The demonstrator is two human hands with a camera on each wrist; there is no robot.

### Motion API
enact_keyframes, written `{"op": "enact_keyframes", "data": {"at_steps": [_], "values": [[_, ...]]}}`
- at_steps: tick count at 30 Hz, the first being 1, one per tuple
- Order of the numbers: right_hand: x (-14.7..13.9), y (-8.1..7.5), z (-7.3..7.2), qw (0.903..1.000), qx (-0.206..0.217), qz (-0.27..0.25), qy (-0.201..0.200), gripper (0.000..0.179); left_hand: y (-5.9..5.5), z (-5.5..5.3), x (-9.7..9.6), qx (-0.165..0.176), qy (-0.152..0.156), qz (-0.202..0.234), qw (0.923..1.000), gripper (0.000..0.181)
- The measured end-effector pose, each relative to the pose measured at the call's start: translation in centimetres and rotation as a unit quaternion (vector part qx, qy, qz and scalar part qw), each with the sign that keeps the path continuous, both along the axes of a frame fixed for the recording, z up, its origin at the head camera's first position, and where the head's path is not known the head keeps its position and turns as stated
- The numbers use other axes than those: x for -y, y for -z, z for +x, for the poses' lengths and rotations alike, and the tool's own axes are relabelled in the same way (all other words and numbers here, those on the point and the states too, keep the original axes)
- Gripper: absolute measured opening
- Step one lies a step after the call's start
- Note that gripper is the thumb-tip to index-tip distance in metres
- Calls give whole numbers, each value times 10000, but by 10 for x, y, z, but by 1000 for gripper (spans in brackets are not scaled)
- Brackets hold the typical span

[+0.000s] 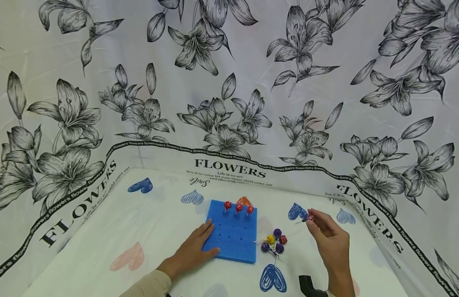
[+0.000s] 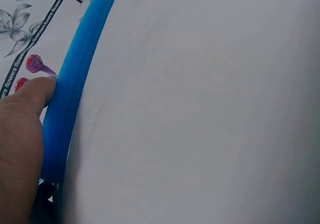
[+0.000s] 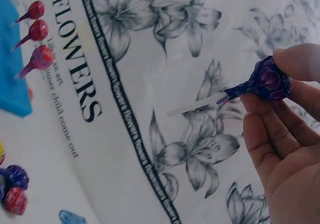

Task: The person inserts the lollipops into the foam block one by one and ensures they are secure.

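Observation:
A blue foam board (image 1: pixel 233 251) with several small holes lies flat on the table. Three red-wrapped lollipops (image 1: pixel 239 208) stand in a row along its far edge, sticks down. My left hand (image 1: pixel 192 250) rests at the board's left side, fingers extended, with the thumb near the front corner. Off to the right, my right hand (image 1: pixel 332 239) pinches a purple-wrapped lollipop (image 3: pixel 271 79) by its candy head between thumb and fingers. Its white stick (image 3: pixel 197 104) points left, away from the hand.
Several loose lollipops, among them a yellow one (image 1: pixel 270 239) and a red one (image 1: pixel 283 239), lie in a cluster right of the board. A black curved object (image 1: pixel 306 285) shows by the right wrist. A flower-printed curtain (image 1: pixel 229 123) rises behind the heart-printed cloth (image 1: pixel 170 231).

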State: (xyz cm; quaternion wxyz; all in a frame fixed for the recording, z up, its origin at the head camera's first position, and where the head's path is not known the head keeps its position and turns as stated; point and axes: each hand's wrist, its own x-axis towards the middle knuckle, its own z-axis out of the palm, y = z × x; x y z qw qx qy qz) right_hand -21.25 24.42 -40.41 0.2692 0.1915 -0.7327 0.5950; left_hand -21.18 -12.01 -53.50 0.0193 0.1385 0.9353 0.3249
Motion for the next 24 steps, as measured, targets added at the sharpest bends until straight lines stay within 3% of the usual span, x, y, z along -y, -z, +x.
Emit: {"op": "enact_keyframes", "data": {"at_steps": [2, 5, 9, 16, 24], "values": [[4, -11, -1, 9976, -569, 15, -386, 36, 0, 0, 0, -22, 3, -4, 10000, 88], [13, -25, -4, 9858, -1281, -203, -1069, 37, -1, 0, 0, -69, 8, -9, 10000, 88], [27, -42, -8, 9712, -1793, -381, -1525, 35, -1, 0, 0, -96, 16, 21, 10000, 87], [60, -65, -12, 9588, -2172, -472, -1770, 31, 0, 1, 0, -24, 16, 48, 10000, 87], [98, -73, -14, 9652, -2007, -342, -1640, 35, 1, -1, 1, -34, 11, -2, 10000, 88]]}}
